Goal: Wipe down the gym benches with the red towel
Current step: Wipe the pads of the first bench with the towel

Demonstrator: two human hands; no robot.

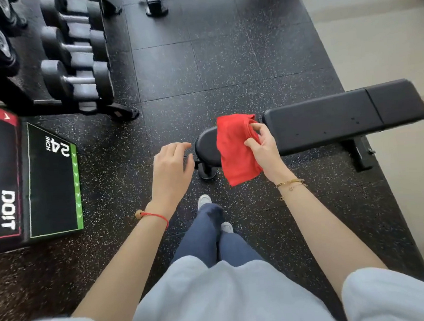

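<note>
Right hand (264, 150) pinching red towel (235, 149) over flat bench (327, 122) seat end; left hand (170, 167) hanging relaxed, empty. Risk: loose pinch slipping, towel dropping.

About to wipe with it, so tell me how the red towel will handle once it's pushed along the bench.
The towel hangs in loose folds from the right hand, so it is probably floppy and light. Pushed along the bench with a pinch like this, it will likely bunch up; a flat palm may spread it better.
</note>
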